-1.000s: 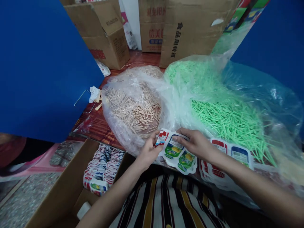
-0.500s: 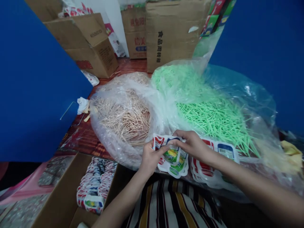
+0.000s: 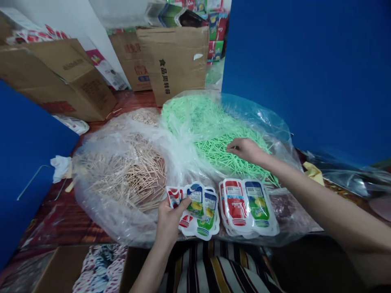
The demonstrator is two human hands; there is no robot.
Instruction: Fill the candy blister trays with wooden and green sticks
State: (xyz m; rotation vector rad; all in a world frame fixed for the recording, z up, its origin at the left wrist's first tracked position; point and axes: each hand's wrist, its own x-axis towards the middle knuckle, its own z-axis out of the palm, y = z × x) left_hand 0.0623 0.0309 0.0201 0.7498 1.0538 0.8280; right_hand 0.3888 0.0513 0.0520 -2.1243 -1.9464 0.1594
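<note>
My left hand [image 3: 171,215] is closed on a flat white-edged candy packet [image 3: 195,199] with red and green soda-bottle pictures, thumb on top. Under it, a similar packet [image 3: 209,215] lies at the table's front edge. To the right sits a stack of the same packets [image 3: 249,207], its top one showing a red cola bottle and a green lemon one. My right hand [image 3: 246,149] is over the bright green sticks [image 3: 214,150] in a clear plastic bag, fingers curled together at the pile. Whatever its fingertips hold, if anything, is hidden.
Left of the green pile, a clear bag holds pale beige sticks [image 3: 143,175]. An open carton [image 3: 64,268] at the lower left contains rows of packets. Cardboard boxes [image 3: 180,65] stand at the back, with blue panels [image 3: 305,81] on both sides. A bent wire [image 3: 33,181] lies at left.
My right hand has left the packets and moved up and right to the green sticks. My left hand keeps holding a packet. The view has turned right.
</note>
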